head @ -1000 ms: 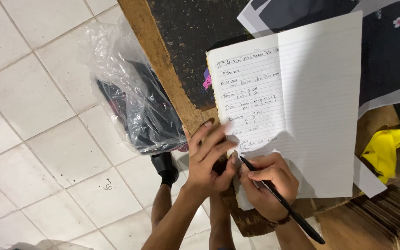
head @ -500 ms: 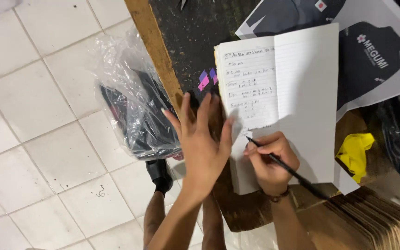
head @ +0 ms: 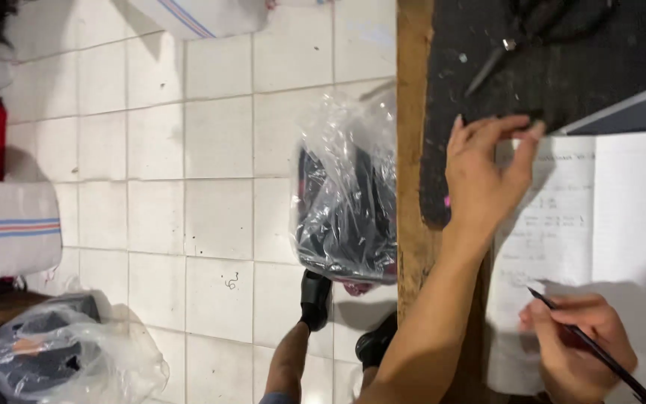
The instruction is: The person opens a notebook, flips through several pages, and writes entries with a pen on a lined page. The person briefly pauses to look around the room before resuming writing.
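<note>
An open lined notebook [head: 600, 217] with handwriting on its left page lies on a wooden table [head: 411, 112] topped by a dark mat [head: 555, 67]. My left hand [head: 484, 172] reaches to the notebook's top left corner, thumb and fingers pinched at the page edge. My right hand [head: 581, 348] rests on the lower part of the page and holds a black pen [head: 592, 348], its tip on the paper. Black scissors [head: 521, 37] lie on the mat above my left hand.
A clear plastic bag of dark items [head: 345, 202] sits on the white tiled floor [head: 188, 187] beside the table's edge. My dark shoes [head: 315, 299] stand below it. White sacks [head: 9, 232] and another plastic bag [head: 61, 359] lie at the left.
My left hand has moved up from the lower page to the notebook's top corner. The view has swung left, showing more floor. My right hand keeps the pen on the page.
</note>
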